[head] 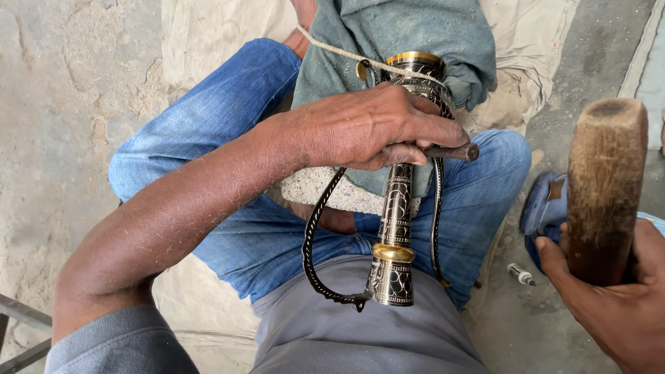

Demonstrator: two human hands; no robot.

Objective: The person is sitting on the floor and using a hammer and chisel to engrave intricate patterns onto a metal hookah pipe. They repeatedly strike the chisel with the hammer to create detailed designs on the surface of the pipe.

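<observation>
Now two hands work on a shiny handle.

Left hand [367,128] pinches a thin dark metal punch [450,151] across the long black-and-gold carved handle [396,221] on the lap; right hand [616,305] grips a brown wooden mallet [606,187], off to the right.

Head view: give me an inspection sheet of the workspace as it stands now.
Surface: pale cloth over rough concrete floor.
Job's things: black engraved metal hilt with brass bands lying across the jeans-clad lap; thin dark punch; wooden mallet.
Clutter: grey-green rag; small bit on the floor.
Grippers: left hand holds the punch on the hilt; right hand grips the raised mallet.
Cables: pale cord across the rag.
Surroundings: blue object, unclear.
</observation>
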